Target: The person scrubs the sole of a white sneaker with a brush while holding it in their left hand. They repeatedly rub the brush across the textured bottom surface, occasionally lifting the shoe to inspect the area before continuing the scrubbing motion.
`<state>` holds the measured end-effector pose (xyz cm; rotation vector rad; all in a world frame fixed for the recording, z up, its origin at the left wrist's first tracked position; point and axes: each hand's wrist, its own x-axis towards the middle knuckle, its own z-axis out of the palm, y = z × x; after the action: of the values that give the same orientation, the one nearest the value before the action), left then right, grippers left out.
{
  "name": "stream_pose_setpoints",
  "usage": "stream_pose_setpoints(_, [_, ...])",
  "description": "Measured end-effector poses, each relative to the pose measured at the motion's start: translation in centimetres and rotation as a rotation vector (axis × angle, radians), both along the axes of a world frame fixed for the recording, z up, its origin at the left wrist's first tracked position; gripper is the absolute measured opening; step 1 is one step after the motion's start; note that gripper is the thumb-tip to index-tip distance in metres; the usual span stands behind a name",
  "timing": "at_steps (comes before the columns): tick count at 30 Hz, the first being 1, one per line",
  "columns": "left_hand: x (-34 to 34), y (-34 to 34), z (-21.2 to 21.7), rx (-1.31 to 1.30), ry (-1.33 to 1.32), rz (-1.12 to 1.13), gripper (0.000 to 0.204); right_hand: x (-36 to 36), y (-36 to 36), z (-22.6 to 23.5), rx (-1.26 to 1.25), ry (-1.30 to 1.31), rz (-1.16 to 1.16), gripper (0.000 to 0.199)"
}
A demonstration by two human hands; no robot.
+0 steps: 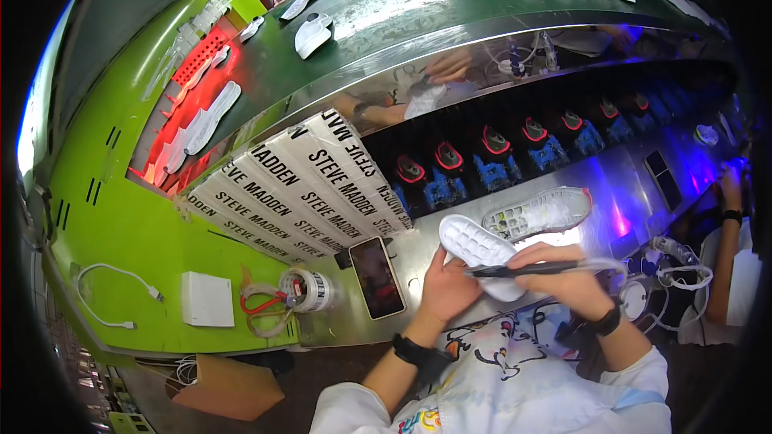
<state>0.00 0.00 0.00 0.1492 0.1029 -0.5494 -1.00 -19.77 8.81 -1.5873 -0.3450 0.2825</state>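
Observation:
A white shoe sole (472,243) with a grid of hollows is tilted up in front of me, and my left hand (449,288) grips its lower left edge. My right hand (561,275) is closed around a dark pen-shaped tool (523,270) with a pale cord or hose (605,264) trailing from its back. The tool lies across the lower part of the sole, its tip close to my left fingers; whether the tip touches the sole I cannot tell. Just beyond, a second, greyish-white sole (540,214) rests on the metal ledge.
Left of my hands lie a phone (376,277), a tape roll (310,289) and red-handled scissors (261,300). A printed carton (293,189) stands behind them. Farther back, shoes on blue holders (496,141) line a dark channel below a green belt (418,0) carrying soles. Another person's arm (728,209) is at right.

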Motion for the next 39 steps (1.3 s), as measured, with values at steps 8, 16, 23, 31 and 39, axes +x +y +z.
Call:
stream_pose_setpoints(8, [-1.5, -0.4, -3.0, -0.047, 0.08, 0.146, 0.05, -0.7, 3.8, -1.0, -0.052, -0.128, -0.214, 0.026])
stream_pose_setpoints(16, [-0.3, -1.1, -1.0, -0.157, 0.149, 0.234, 0.056, -0.8, 3.9, -0.8, -0.064, -0.313, -0.054, 0.019])
stream_pose_setpoints(23, [1.1, 0.2, -0.7, 0.055, -0.063, 0.001, 0.065, -0.7, 2.8, -0.1, -0.017, 0.0, 0.125, 0.015])
stream_pose_setpoints(31, [3.0, 1.0, 3.3, 0.266, -0.098, -0.355, 0.05, -0.7, 0.7, 1.6, -0.161, -0.305, 0.334, 0.014])
stream_pose_setpoints(39, [3.5, -0.2, 5.0, 0.613, -0.087, -0.644, 0.034, -1.6, -0.6, 1.6, -0.242, -0.528, 0.335, 0.01])
